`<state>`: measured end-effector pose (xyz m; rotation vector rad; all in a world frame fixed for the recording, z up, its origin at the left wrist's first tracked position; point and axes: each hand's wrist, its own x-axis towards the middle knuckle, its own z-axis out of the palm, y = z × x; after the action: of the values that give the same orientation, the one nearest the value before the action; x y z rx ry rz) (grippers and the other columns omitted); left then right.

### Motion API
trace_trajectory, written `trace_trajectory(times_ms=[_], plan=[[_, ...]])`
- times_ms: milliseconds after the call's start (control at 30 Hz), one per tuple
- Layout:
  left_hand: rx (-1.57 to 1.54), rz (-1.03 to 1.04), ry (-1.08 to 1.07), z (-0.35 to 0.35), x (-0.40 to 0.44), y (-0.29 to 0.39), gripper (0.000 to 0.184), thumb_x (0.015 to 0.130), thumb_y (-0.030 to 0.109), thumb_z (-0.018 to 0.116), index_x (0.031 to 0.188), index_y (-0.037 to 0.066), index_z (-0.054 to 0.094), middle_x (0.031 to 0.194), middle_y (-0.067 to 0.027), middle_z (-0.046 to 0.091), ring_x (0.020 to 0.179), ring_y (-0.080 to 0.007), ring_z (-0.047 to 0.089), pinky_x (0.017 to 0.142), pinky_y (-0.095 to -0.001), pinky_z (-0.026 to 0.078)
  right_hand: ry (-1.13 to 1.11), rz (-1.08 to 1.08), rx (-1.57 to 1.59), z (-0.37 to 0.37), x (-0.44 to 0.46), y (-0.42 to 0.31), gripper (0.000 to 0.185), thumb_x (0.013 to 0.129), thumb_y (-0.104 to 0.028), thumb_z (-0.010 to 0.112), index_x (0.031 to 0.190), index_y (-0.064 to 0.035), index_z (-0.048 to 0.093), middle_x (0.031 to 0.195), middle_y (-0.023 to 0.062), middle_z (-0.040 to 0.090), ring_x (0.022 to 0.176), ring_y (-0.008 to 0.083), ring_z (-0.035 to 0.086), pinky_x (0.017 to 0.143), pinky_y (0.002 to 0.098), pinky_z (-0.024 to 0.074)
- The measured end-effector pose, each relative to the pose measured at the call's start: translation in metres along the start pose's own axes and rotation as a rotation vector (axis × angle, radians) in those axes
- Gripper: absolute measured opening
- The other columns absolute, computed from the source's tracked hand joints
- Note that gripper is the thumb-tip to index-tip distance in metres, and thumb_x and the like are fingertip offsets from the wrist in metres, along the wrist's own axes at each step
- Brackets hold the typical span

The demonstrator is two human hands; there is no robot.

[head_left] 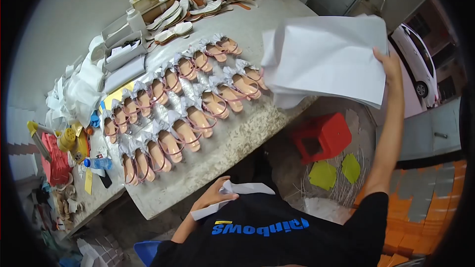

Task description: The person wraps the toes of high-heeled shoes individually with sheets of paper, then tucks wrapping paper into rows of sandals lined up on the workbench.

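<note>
At the upper right, my right hand [388, 64] grips the right edge of a stack of large white paper sheets [326, 59], which hangs over the table's right end. My left hand [216, 194] is close to my body, its fingers closed on a strip of white paper [250, 188]. Two slanting rows of sandals [215, 105] with pink straps and tan insoles lie on the pale table [232, 141]. Crumpled white paper sticks out at one end of many sandals. The sheets' left edge is beside the rightmost sandals.
A red stool [324, 137] stands on the floor, near yellow-green pieces [322, 174]. Along the wall are a box [123, 52], a white bottle [134, 20] and piled soles [173, 15]. A water bottle [98, 163] lies at the left. A blue container [147, 251] is below.
</note>
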<state>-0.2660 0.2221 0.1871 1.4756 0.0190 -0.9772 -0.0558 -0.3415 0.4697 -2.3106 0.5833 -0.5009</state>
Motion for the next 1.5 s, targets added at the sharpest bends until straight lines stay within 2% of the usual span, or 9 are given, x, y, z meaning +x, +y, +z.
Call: trace_trajectory(times_ms=[433,633,800,933,1133,1267,1333,1467,1500], plan=[[0.042,0.139,0.532,0.086,0.149,0.097,0.029,0.071,-0.001,0.064,0.100,0.002,0.068,0.087,-0.0055,0.065,0.076,-0.0164,0.057,0.077,-0.0256,0.045,0.019,0.780,0.718,0.199,0.054,0.311,0.038,0.084,-0.012,0.074,0.108,0.0151,0.064,0.098,0.0216,0.069,0.080,0.0239,0.067,0.067,0.0294,0.0551],[-0.089,0.031,-0.060,0.108,0.285,0.134,0.033,0.097,0.028,0.054,0.094,-0.001,0.071,0.091,-0.0085,0.069,0.080,-0.0163,0.059,0.077,-0.0250,0.046,-0.166,0.399,0.571,0.136,0.113,0.187,0.038,0.086,-0.010,0.069,0.110,0.0181,0.061,0.096,0.0232,0.068,0.081,0.0229,0.065,0.069,0.0283,0.0540],[-0.830,-0.182,-0.575,0.190,0.461,0.106,0.078,0.092,0.044,0.065,0.153,0.006,0.033,0.142,-0.0235,0.051,0.119,-0.0276,0.058,0.099,-0.0357,0.045,-0.331,0.191,0.550,0.108,0.190,0.073,0.043,0.086,-0.015,0.069,0.111,0.0189,0.059,0.095,0.0222,0.067,0.076,0.0214,0.063,0.067,0.0275,0.0531],[-0.762,0.036,-0.983,0.232,0.531,0.161,0.098,0.088,0.033,0.074,0.159,0.010,0.011,0.158,-0.0235,0.028,0.133,-0.0326,0.048,0.107,-0.0394,0.040,-0.402,0.082,0.442,0.069,0.219,-0.021,0.034,0.089,-0.012,0.065,0.108,0.0157,0.061,0.094,0.0211,0.067,0.069,0.0184,0.062,0.057,0.0267,0.0508],[-0.211,0.247,-0.724,0.242,0.545,0.248,0.129,0.066,0.000,0.086,0.160,0.016,-0.002,0.163,-0.0225,0.013,0.148,-0.0380,0.021,0.117,-0.0417,0.025,-0.528,-0.034,0.445,0.052,0.275,-0.057,0.033,0.094,-0.018,0.065,0.108,0.0126,0.067,0.094,0.0113,0.069,0.072,0.0113,0.062,0.060,0.0216,0.0472],[-0.503,0.459,-0.268,0.167,0.564,0.296,0.122,0.072,-0.021,0.066,0.159,0.024,-0.006,0.144,-0.0323,0.041,0.086,-0.0328,0.070,0.058,-0.0351,0.059,-0.266,-0.159,0.499,0.069,0.285,-0.035,0.039,0.095,-0.019,0.065,0.114,0.0141,0.064,0.098,0.0134,0.070,0.082,0.0142,0.064,0.069,0.0244,0.0497],[-0.579,0.596,0.015,0.103,0.577,0.313,0.080,0.082,-0.009,0.065,0.151,0.006,0.027,0.112,-0.0257,0.065,0.080,-0.0306,0.071,0.059,-0.0356,0.060,-0.283,0.153,0.516,0.061,0.271,-0.006,0.039,0.096,-0.019,0.064,0.118,0.0134,0.064,0.105,0.0157,0.069,0.089,0.0154,0.064,0.077,0.0286,0.0511],[0.074,0.581,0.394,0.030,0.520,0.328,0.031,0.085,0.007,0.065,0.113,-0.005,0.067,0.101,-0.0177,0.072,0.075,-0.0238,0.070,0.061,-0.0327,0.059,-0.214,0.157,0.692,0.084,0.216,0.086,0.039,0.095,-0.018,0.065,0.118,0.0126,0.063,0.103,0.0165,0.069,0.086,0.0164,0.065,0.075,0.0264,0.0513],[0.125,0.530,0.054,0.038,0.509,0.317,0.032,0.084,0.011,0.068,0.112,-0.003,0.069,0.102,-0.0162,0.072,0.076,-0.0225,0.070,0.063,-0.0315,0.058,-0.193,0.204,0.811,0.096,0.212,0.105,0.038,0.095,-0.017,0.064,0.118,0.0132,0.062,0.103,0.0166,0.069,0.084,0.0166,0.065,0.073,0.0257,0.0514]])
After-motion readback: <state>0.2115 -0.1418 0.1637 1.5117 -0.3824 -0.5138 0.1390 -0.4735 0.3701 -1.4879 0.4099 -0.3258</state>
